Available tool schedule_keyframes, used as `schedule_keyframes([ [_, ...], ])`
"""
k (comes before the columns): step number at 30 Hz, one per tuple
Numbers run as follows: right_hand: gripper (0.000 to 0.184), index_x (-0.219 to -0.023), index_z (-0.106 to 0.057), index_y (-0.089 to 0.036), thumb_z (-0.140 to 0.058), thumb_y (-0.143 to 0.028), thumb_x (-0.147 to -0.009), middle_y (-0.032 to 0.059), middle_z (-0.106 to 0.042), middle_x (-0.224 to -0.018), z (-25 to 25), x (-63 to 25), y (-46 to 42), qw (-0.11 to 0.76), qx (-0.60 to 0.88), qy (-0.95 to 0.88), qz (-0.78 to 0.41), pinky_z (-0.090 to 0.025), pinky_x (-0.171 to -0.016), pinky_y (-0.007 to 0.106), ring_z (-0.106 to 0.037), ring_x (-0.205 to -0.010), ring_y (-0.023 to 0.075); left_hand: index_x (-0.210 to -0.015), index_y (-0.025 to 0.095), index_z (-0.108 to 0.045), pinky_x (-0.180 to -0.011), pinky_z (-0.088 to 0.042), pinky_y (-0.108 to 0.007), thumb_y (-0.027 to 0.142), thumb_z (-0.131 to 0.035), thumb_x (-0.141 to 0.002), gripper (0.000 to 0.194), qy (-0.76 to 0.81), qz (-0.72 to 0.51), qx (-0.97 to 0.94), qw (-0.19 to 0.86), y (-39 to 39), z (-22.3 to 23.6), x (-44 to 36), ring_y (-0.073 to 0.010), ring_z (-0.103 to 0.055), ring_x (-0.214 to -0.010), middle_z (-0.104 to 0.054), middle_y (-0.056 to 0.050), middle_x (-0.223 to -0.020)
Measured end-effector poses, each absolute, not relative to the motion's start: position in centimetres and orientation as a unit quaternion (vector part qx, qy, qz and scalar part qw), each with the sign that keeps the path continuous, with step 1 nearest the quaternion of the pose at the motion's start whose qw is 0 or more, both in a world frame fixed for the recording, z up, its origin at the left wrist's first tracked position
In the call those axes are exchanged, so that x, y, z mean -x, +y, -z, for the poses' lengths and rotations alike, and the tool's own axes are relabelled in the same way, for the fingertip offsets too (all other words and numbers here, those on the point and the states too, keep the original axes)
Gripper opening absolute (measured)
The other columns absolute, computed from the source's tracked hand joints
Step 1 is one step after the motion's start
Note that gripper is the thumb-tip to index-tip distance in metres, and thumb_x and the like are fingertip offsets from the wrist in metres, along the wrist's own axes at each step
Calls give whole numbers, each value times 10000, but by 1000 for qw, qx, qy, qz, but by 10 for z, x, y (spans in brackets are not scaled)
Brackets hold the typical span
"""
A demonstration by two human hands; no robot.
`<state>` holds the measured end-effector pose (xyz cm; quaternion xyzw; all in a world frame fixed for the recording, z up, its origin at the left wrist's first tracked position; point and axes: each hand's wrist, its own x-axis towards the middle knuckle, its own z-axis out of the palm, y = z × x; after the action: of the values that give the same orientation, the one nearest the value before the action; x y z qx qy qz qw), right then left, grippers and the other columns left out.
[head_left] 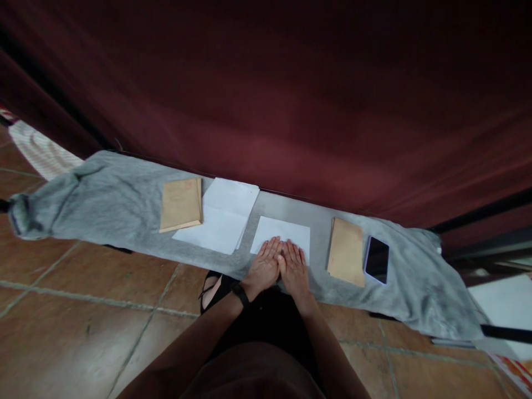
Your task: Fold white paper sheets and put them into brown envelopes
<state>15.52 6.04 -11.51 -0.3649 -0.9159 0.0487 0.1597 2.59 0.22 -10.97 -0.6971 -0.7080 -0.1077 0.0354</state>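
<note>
A small white sheet of paper [282, 228], which looks folded, lies on the grey cloth in front of me. My left hand [266, 263] rests flat on its near part, fingers stretched out and pointing away from me. Beside it my right hand [294, 269] presses flat on the same paper, the two hands touching along their inner edges. The paper's near edge is hidden under my palms. Larger white sheets [226, 219] lie to the left, partly under a stack of brown envelopes [181, 204]. Another stack of brown envelopes [346, 251] lies to the right of my hands.
A phone [377, 260] with a dark screen lies right of the right-hand envelopes. Grey cloth [120, 194] covers the narrow bench. A dark red curtain [266, 111] hangs along its far side. Tiled floor [75, 321] shows below, and a white board-like thing [505, 305] stands at far right.
</note>
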Motion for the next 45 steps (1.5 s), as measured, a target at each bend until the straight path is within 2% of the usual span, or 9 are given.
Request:
schedule_keyframes([
  [11,494,-1501,-435,-90,-304,-260,-1056,167,-401,-1578,118,-156,62,161,390,-906,-43,-266,-1194,505,-343,-1476,265,-1539,79,-348,-1261,-181,-457,254,-338,-993,573,-730,117,673,27,3,109,-25,-235,-223,-1529,-325,-143,-1620],
  [16,488,-1485,-447,-77,-336,-263,-1048,212,-424,-1554,117,-156,61,164,390,-906,-20,-285,-1173,530,-353,-1469,279,-1537,64,-341,-1259,-175,-463,298,-341,-1003,584,-746,125,654,22,2,110,-24,-243,-225,-1529,-318,-159,-1620],
  [22,440,-1423,-523,-105,-389,-258,-1033,229,-420,-1551,117,-163,59,184,397,-899,20,-312,-1147,559,-399,-1438,311,-1535,31,-335,-1250,-176,-500,476,-379,-1003,695,-784,130,606,28,1,111,-27,-298,-206,-1531,-284,-211,-1618],
  [26,477,-1444,-496,-61,-341,-280,-1050,258,-408,-1547,118,-169,59,171,417,-892,25,-317,-1143,565,-384,-1446,328,-1546,2,-288,-1245,-171,-511,541,-382,-993,778,-810,134,570,31,0,111,-30,-317,-212,-1527,-290,-241,-1605],
  [34,533,-1474,-449,-30,-308,-329,-1055,278,-432,-1525,124,-177,61,179,455,-872,29,-330,-1122,569,-429,-1407,350,-1570,18,-223,-1222,-193,-556,549,-395,-987,807,-827,160,538,44,-2,111,-34,-354,-215,-1520,-276,-255,-1607],
  [40,574,-1486,-423,-11,-293,-370,-1057,283,-438,-1519,122,-181,59,179,483,-857,32,-324,-1129,535,-459,-1381,342,-1548,-14,-272,-1238,-180,-519,560,-376,-992,806,-834,136,533,29,-2,107,-36,-350,-193,-1526,-240,-264,-1613],
  [45,583,-1482,-429,-6,-296,-382,-1056,293,-441,-1512,120,-183,58,180,492,-851,26,-342,-1123,542,-461,-1381,343,-1556,-4,-258,-1239,-166,-541,548,-391,-988,804,-839,127,529,23,-1,107,-37,-351,-190,-1527,-233,-253,-1619],
])
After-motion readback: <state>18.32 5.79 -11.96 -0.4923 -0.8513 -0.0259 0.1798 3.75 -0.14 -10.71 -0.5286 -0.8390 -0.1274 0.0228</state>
